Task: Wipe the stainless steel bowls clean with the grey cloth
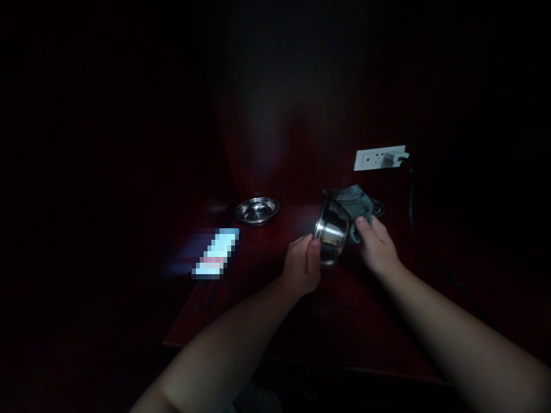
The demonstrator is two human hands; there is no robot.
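My left hand [302, 263] grips the rim of a shiny steel bowl [333, 229], which is tipped on its side above the table. In my right hand [379, 244] is a grey-green patterned cloth [355, 207], pinched under the thumb and lying against the bowl's outer side and base. The fingers behind the cloth are hidden. Behind my right hand, part of another round metal dish [378, 207] shows. Farther left, a shallow steel bowl [257, 211] rests upright on the table.
A lit phone-like screen [216, 252], pixelated, lies on the left of the dark red table [258, 321], with a thin cord below it. On the back wall is a white socket plate [379, 158] with a plug in it; its dark cable [411, 201] hangs down at the right.
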